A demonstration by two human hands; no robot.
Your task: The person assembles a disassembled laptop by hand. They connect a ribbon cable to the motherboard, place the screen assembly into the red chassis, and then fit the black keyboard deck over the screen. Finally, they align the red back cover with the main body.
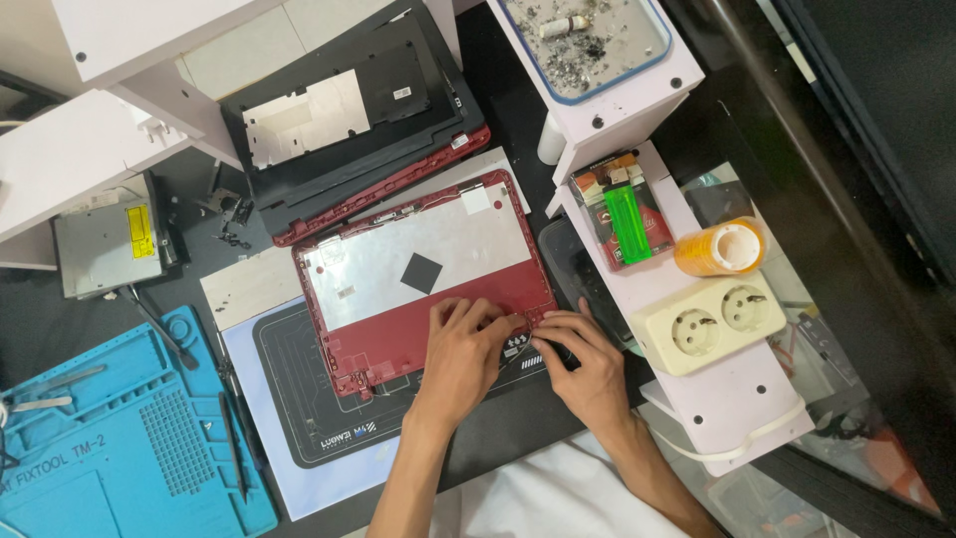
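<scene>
A red laptop lid shell (398,329) with a silver foil backing and a small black square lies open-side up on a black work mat (299,399). My left hand (460,354) rests flat on the shell's lower right part, fingers spread. My right hand (583,364) pinches a small dark part with thin wires at the shell's lower right corner. Both hands meet at that corner.
Black and red laptop case parts (349,130) are stacked behind the shell. A blue silicone mat (110,438) with tools lies left, an optical drive (108,244) behind it. On the right stand a white shelf (717,399), a double power socket (709,321), orange tape roll (722,247), a green lighter (627,224) and a screw tray (588,35).
</scene>
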